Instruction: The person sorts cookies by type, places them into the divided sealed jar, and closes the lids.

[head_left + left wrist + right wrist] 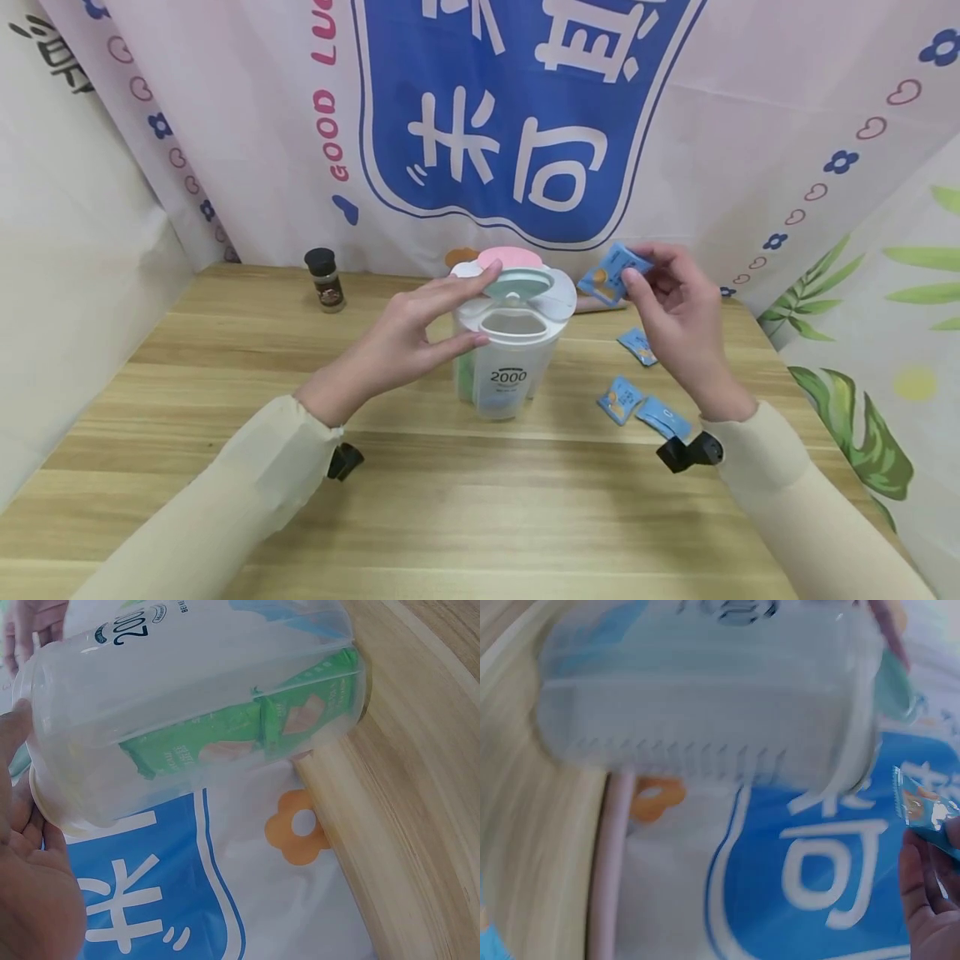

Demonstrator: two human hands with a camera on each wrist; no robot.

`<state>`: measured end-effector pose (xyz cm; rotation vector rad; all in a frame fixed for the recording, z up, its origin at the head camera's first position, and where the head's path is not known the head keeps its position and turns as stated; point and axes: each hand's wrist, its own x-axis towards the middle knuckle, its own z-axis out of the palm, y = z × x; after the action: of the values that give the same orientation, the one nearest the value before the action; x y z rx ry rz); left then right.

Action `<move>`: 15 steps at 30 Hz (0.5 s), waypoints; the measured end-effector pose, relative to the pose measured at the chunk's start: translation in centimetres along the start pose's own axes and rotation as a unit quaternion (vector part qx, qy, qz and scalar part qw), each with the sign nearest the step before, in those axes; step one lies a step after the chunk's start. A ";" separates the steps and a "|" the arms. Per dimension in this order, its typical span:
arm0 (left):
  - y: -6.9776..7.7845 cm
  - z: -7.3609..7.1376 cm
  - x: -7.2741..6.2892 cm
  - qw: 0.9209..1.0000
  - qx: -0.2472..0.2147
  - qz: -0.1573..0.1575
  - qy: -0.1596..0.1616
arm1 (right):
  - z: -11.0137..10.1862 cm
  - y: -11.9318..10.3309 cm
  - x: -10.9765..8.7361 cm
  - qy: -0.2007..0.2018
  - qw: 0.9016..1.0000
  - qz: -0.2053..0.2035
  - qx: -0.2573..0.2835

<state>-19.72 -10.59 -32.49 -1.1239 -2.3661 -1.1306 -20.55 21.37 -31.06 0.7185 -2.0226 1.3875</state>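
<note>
A clear storage container (508, 379) marked 2000 stands upright on the table, its white lid bearing a pink flap (510, 258) and a raised pale green flap (519, 284) over an open compartment. My left hand (397, 342) holds the lid's left side, thumb at the front rim and index finger by the green flap. Green packets (307, 705) show through the wall, and something blue lies at the bottom. To the right of the lid, my right hand (678, 304) pinches a small blue snack packet (611, 273) between thumb and fingers, apart from the container.
Several blue packets lie right of the container, among them one packet (620, 400) near the front and another (638, 346) farther back. A black-capped seasoning jar (326, 283) stands at back left. A printed curtain (285, 125) hangs behind the wooden table (450, 517).
</note>
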 end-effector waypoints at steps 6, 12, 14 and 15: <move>0.1 -0.1 0.1 1.000 -0.001 -0.004 -0.001 | 0.9 -2.8 0.2 -0.023 0.998 -0.023 0.045; 0.2 -0.1 0.1 1.000 -0.003 -0.004 -0.005 | 1.9 -4.1 0.0 -0.062 0.996 -0.034 0.061; 0.2 -0.2 0.0 1.000 -0.004 -0.005 -0.006 | 2.2 -4.3 0.0 -0.075 0.995 -0.039 0.057; 0.2 -0.2 0.0 1.000 -0.006 -0.006 -0.007 | 2.4 -4.3 -0.1 -0.080 0.994 -0.043 0.057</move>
<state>-19.57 -10.64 -32.29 -1.1255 -2.3825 -1.1454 -17.85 17.76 -29.12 0.9828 -2.0203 1.4443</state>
